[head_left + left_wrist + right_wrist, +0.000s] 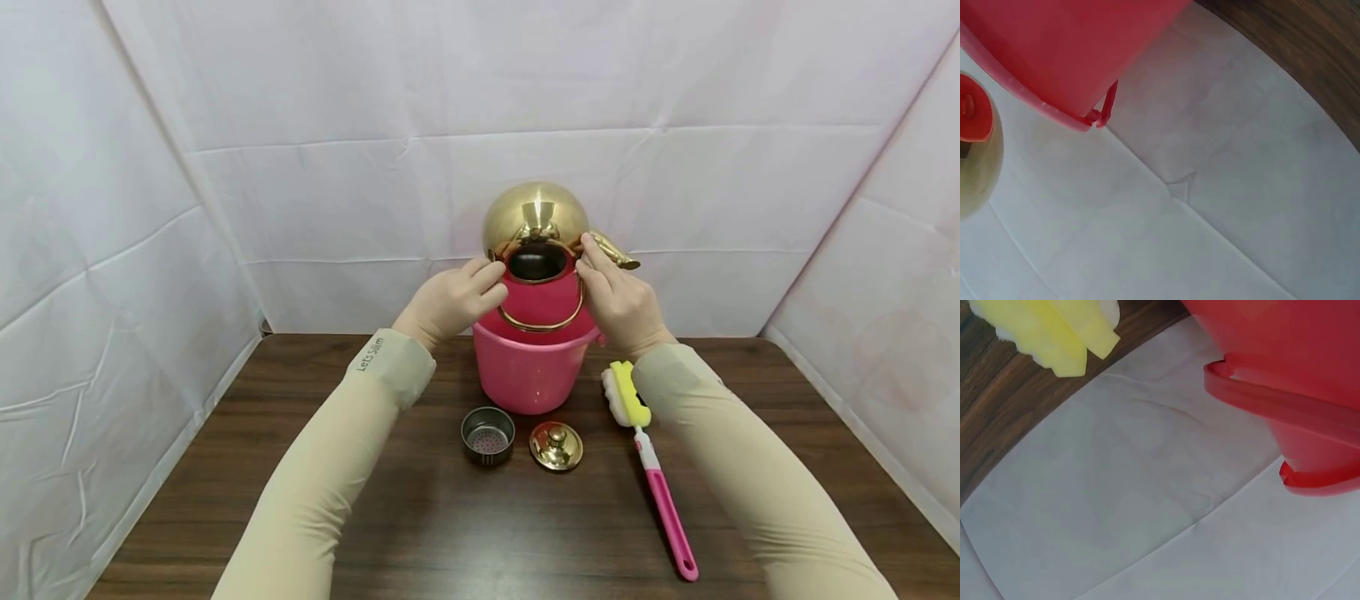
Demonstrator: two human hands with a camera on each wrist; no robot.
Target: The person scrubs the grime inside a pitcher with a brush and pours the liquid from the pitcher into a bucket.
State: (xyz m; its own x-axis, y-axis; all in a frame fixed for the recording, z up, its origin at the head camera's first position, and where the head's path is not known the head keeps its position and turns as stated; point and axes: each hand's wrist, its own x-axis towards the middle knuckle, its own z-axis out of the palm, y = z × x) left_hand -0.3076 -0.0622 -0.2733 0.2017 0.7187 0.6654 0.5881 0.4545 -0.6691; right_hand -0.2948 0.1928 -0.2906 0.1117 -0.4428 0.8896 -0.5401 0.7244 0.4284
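Note:
A shiny gold teapot (525,212) is tipped over the pink bucket (532,371), its dark round opening facing me in the head view. My left hand (461,300) grips its left side, where the thin bail handle joins. On the other side my right hand (622,296) pinches it beside the spout (615,252), which points right. The bail handle (536,327) hangs down in front of the bucket's inside. Both wrist views show the bucket's wall close up, reddish there, but neither hand's fingers.
In front of the bucket, a metal strainer basket (487,436) and a gold lid (556,447) lie on the dark wooden table (450,533). To their right is a pink-handled sponge brush (667,508) with a yellow and white head. White sheeting (315,200) hangs behind and at both sides.

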